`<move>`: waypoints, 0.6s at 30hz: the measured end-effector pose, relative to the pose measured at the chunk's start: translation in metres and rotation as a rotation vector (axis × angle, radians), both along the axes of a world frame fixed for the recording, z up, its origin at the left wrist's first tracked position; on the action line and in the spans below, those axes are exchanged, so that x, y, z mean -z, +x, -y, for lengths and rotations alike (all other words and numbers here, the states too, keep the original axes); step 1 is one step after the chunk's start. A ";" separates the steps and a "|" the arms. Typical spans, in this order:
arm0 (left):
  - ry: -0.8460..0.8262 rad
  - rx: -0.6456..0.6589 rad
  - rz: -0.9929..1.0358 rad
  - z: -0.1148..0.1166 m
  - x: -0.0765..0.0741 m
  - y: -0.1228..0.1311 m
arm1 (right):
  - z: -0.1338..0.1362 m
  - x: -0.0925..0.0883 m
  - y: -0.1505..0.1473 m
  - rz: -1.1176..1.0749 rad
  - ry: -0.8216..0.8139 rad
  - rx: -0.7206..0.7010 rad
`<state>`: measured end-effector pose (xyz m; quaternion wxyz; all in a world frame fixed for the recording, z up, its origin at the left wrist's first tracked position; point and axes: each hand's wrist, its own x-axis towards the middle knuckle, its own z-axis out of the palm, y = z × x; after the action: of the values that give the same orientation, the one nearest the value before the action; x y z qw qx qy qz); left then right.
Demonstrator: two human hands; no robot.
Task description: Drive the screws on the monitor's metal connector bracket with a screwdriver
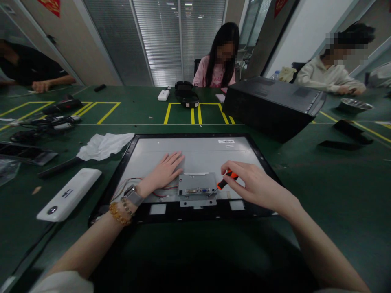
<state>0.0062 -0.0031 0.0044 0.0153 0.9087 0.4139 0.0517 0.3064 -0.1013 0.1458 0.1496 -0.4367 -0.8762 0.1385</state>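
Note:
A flat monitor panel (201, 156) with a black frame lies back side up in front of me. Near its front edge sits a metal bracket (195, 182) with a blue video port and a white one. My right hand (252, 183) grips an orange and black screwdriver (227, 179), whose tip points down at the bracket's right front corner; I cannot tell whether it touches a screw. My left hand (163, 173) rests flat on the panel, left of the bracket, fingers spread. Thin wires (125, 185) run from under that wrist toward the bracket.
Left of the panel are a white power bank (70, 194) with a cable and a crumpled white tissue (105, 146). A large black casing (271, 106) stands behind on the right, near a metal bowl (356, 106). Black cables (45, 124) lie far left. Several people sit around the table.

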 end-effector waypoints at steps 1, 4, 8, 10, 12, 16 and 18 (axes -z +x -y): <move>-0.001 -0.002 -0.003 0.000 0.000 0.000 | -0.001 0.002 0.000 0.020 0.015 0.023; -0.010 -0.004 -0.005 0.000 -0.001 0.001 | -0.002 0.007 0.001 0.101 0.067 0.074; -0.015 -0.004 0.011 0.000 -0.001 0.001 | -0.002 0.004 0.003 0.129 0.050 0.069; -0.011 -0.004 0.023 0.000 -0.001 0.001 | -0.001 -0.001 0.004 0.073 0.006 0.019; -0.013 -0.002 0.029 0.000 -0.001 0.001 | -0.001 -0.005 0.004 0.031 -0.009 -0.012; -0.023 -0.003 0.018 0.001 -0.003 0.001 | -0.001 -0.004 0.002 0.012 -0.026 0.001; -0.027 -0.007 0.008 0.001 -0.003 0.002 | -0.001 -0.002 0.002 0.019 -0.040 0.014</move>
<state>0.0078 -0.0037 0.0074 0.0292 0.9068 0.4175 0.0495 0.3081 -0.0999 0.1477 0.1333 -0.4471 -0.8716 0.1506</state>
